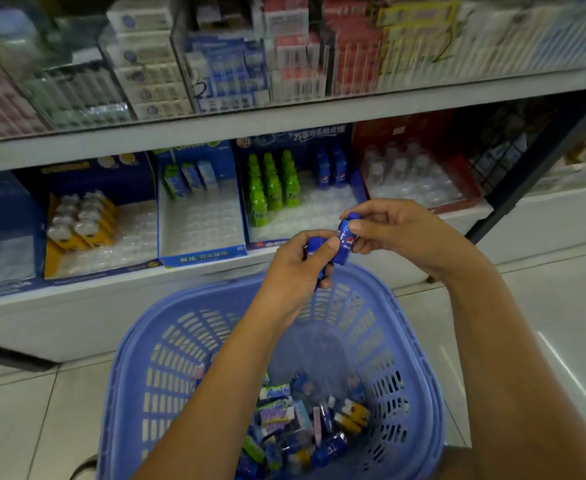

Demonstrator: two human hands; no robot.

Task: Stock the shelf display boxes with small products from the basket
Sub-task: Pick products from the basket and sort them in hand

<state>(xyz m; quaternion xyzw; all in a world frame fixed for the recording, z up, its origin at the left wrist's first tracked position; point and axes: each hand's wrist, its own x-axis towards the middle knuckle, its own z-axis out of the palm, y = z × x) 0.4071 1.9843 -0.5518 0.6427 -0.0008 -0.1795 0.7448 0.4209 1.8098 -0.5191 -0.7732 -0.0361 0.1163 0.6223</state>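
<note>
— Small blue bottles (345,239), where are they sitting right now?
— Up in the air, over the far rim of the blue basket (128,358). The right hand (393,230) is pinching one between thumb and fingertips, its label facing us. The left hand (293,271) is curling round another blue bottle (314,247), and the two are touching, or all but touching.
— And the rest of the stock?
— Mixed small packs (312,420) are lying in the bottom of the basket, between the forearms. On the lower shelf (76,323), just beyond the hands, a blue display box (358,183) is holding green bottles (272,188) on its left and two standing blue ones (329,166) at its back right. A white tray is showing in front of those.
</note>
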